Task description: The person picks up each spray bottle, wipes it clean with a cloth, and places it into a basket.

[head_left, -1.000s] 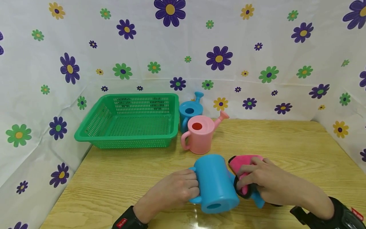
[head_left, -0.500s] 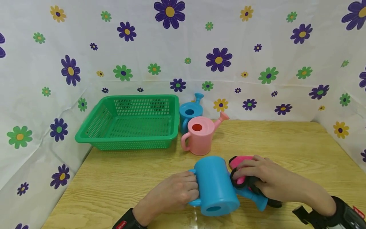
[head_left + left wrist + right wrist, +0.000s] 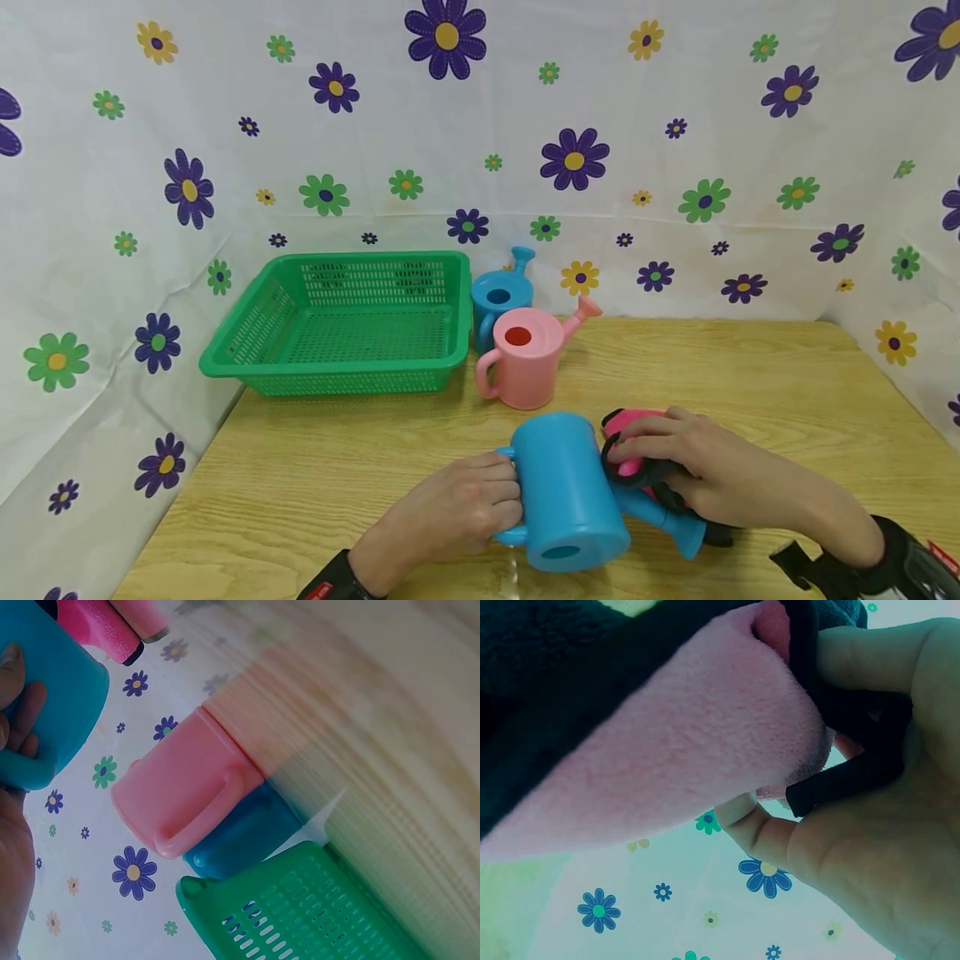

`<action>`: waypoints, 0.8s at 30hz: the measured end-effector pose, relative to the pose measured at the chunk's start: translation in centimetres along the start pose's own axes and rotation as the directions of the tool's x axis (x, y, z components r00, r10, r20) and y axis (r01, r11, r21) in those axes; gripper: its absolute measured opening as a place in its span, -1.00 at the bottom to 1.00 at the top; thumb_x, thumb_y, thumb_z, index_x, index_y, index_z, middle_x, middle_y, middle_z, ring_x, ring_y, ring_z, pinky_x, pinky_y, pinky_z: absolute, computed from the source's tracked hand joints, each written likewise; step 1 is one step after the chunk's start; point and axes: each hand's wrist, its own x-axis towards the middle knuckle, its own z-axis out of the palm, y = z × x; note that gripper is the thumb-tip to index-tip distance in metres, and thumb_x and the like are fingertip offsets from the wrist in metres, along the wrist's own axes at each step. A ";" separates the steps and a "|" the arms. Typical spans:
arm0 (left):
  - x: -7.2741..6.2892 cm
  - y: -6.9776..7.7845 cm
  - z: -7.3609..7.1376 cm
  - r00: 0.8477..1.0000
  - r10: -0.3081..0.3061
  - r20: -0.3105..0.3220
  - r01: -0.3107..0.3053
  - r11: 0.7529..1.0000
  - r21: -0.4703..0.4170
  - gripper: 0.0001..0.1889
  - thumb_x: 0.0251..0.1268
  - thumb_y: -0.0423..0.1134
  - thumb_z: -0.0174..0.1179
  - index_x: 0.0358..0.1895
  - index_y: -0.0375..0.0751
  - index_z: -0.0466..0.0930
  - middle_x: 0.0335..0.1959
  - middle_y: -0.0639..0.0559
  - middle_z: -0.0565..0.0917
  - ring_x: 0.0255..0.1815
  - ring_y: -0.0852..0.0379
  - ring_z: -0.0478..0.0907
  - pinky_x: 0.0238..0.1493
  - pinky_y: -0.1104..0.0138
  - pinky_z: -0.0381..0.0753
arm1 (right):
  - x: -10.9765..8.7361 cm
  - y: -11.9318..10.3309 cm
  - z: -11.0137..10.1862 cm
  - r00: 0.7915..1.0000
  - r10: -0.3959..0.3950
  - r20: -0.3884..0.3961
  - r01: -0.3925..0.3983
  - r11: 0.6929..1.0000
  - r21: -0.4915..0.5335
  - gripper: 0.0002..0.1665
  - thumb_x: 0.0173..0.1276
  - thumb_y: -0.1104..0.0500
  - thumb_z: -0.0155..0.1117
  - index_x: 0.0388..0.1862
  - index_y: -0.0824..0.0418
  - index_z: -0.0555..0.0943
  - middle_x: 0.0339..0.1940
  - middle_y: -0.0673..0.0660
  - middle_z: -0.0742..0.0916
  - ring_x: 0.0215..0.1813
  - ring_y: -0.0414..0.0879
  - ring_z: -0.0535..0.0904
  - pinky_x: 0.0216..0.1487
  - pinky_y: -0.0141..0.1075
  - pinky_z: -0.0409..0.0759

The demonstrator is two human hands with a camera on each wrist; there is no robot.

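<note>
A blue watering can (image 3: 567,492) lies tipped in the head view, its opening facing the near side and its spout pointing right. My left hand (image 3: 467,500) grips its handle, fingers curled round it. In my right hand (image 3: 705,471) is a pink cloth with black edging (image 3: 630,423), bunched against the can's spout side. The right wrist view shows the cloth (image 3: 697,742) pinched between thumb and fingers. The spout's flared end (image 3: 686,533) sticks out below the right hand. Part of the cloth is hidden under that hand.
A pink watering can (image 3: 527,367) stands upright behind the held one, with another blue watering can (image 3: 501,292) behind it. To their left sits a green perforated basket (image 3: 337,365). A flowered white cloth (image 3: 705,108) hangs behind the wooden table (image 3: 315,467).
My right hand has moved slightly left and up with the cloth, from the spout toward the can's body, and more of the spout shows. My left hand keeps its grip on the handle.
</note>
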 end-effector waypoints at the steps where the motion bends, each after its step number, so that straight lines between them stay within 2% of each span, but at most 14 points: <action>1: 0.0 0.0 0.0 1.000 -0.001 -0.003 0.001 1.000 0.000 -0.68 0.31 -0.33 0.33 -0.54 0.03 0.44 -0.52 0.24 0.45 -0.33 0.29 0.39 -0.08 0.46 0.37 | 0.0 0.0 0.0 1.000 -0.003 0.006 0.003 1.000 0.001 -0.33 0.26 0.48 0.22 0.19 -0.17 0.65 0.22 -0.10 0.70 0.18 0.02 0.59 0.11 0.08 0.63; 4: 0.0 0.1 0.0 1.000 -0.006 -0.007 0.006 1.000 -0.004 -0.68 0.29 -0.36 0.32 -0.55 0.04 0.43 -0.53 0.24 0.43 -0.33 0.28 0.38 -0.08 0.46 0.37 | -0.2 0.0 0.0 1.000 -0.011 0.026 0.012 1.000 -0.008 -0.29 0.18 0.53 0.17 0.11 -0.19 0.68 0.15 -0.11 0.73 0.18 0.04 0.58 0.11 0.15 0.61; 7: 0.0 0.0 0.0 1.000 -0.012 -0.001 0.012 1.000 -0.004 -0.68 0.29 -0.37 0.31 -0.54 0.04 0.43 -0.52 0.24 0.43 -0.33 0.29 0.36 -0.08 0.46 0.36 | -0.3 -0.3 0.1 0.999 -0.014 0.043 0.014 1.000 -0.016 -0.26 0.15 0.54 0.14 0.01 -0.27 0.71 0.08 -0.16 0.73 0.06 -0.10 0.52 0.02 0.00 0.57; 10: -0.1 -0.1 0.0 1.000 -0.011 0.002 0.011 1.000 0.002 -0.68 0.29 -0.36 0.32 -0.55 0.04 0.43 -0.53 0.24 0.42 -0.34 0.28 0.36 -0.09 0.45 0.37 | -0.5 -0.6 0.1 0.999 -0.018 0.049 0.019 1.000 -0.015 -0.27 0.13 0.54 0.15 -0.12 -0.34 0.72 0.00 -0.25 0.71 -0.07 -0.24 0.37 -0.14 -0.21 0.40; 13: -0.2 -0.3 -0.1 1.000 -0.014 0.003 0.014 1.000 0.024 -0.67 0.25 -0.36 0.35 -0.55 0.03 0.42 -0.53 0.24 0.42 -0.33 0.27 0.36 -0.08 0.45 0.40 | -0.7 -0.9 0.1 0.998 -0.007 0.062 0.009 1.000 -0.018 -0.26 0.11 0.55 0.16 -0.23 -0.37 0.72 -0.06 -0.30 0.69 -0.12 -0.27 0.28 -0.17 -0.27 0.27; 18: -0.5 -0.6 -0.3 0.999 -0.035 0.000 0.035 0.998 0.056 -0.67 0.18 -0.38 0.38 -0.55 0.03 0.41 -0.55 0.23 0.42 -0.33 0.26 0.39 -0.03 0.45 0.48 | -0.9 -1.0 0.0 0.997 0.019 0.076 -0.016 0.999 -0.034 -0.34 0.15 0.50 0.25 -0.26 -0.37 0.73 -0.06 -0.31 0.68 -0.11 -0.28 0.29 -0.14 -0.26 0.22; 24: -0.7 -0.7 -0.5 0.997 -0.069 0.018 0.068 0.997 0.032 -0.70 0.26 -0.36 0.36 -0.52 0.03 0.45 -0.53 0.23 0.47 -0.31 0.26 0.42 -0.03 0.46 0.50 | -1.3 -0.8 0.1 0.998 0.018 0.056 -0.017 1.000 -0.019 -0.33 0.15 0.50 0.26 -0.24 -0.37 0.72 -0.05 -0.30 0.68 -0.06 -0.26 0.32 -0.15 -0.25 0.27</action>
